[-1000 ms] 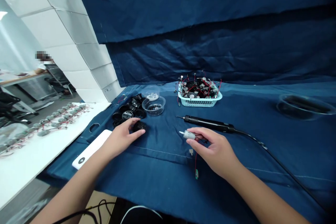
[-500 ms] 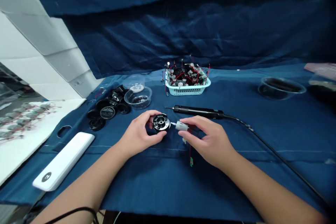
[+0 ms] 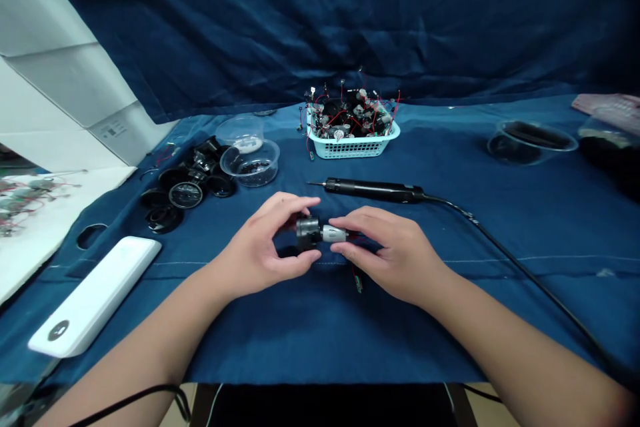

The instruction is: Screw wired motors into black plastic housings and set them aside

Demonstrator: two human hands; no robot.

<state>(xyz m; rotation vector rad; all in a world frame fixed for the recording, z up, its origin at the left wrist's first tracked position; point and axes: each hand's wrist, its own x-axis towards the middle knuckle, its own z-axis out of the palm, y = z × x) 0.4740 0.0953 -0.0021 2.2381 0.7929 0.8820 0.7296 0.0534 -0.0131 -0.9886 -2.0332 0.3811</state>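
Note:
My left hand [image 3: 265, 250] grips a round black plastic housing [image 3: 307, 229] between thumb and fingers. My right hand [image 3: 387, 253] pinches a small silver motor [image 3: 334, 234] whose red wires [image 3: 356, 277] hang down toward the cloth. Motor and housing are pressed together end to end, just above the blue cloth [image 3: 320, 327] in the middle of the table. A black electric screwdriver [image 3: 373, 190] lies just behind both hands, its cable [image 3: 530, 280] running off to the right.
A pale blue basket [image 3: 350, 143] of wired motors stands at the back. Black housings [image 3: 183, 190] and two clear cups [image 3: 250, 163] lie at the left. A white power bank [image 3: 95, 293] rests near the front left. A clear bowl [image 3: 530, 140] sits at the right.
My left hand picked a black housing from the pile at the left and brought it to the middle. My right hand moved the motor up against it. The view tilted down.

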